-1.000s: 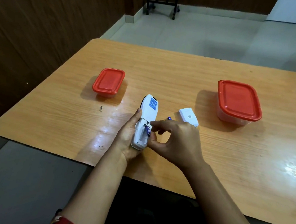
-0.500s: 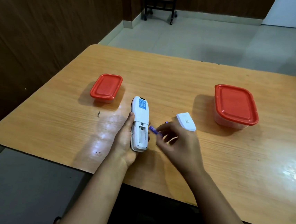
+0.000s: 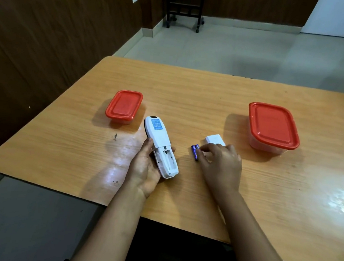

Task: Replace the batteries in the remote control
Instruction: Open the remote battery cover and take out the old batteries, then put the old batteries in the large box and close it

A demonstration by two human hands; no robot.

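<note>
Your left hand [image 3: 145, 167] wrapped around one white remote [image 3: 161, 147], battery bay open and empty, your right hand [image 3: 220, 164] loosely curled, fingertips on two purple batteries [image 3: 195, 151] lying on the table [image 3: 191, 98], one white cover [image 3: 214, 139] just behind, two red-lidded containers [image 3: 124, 106] well apart beyond, bare wood between them.

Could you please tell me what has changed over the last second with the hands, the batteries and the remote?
The right hand drew a purple battery out of the remote and carried it rightward to the table; two batteries now lie side by side at its fingertips, and the compartment looks empty. The left hand kept its hold on the remote. The battery cover and both red-lidded containers stayed put.
</note>
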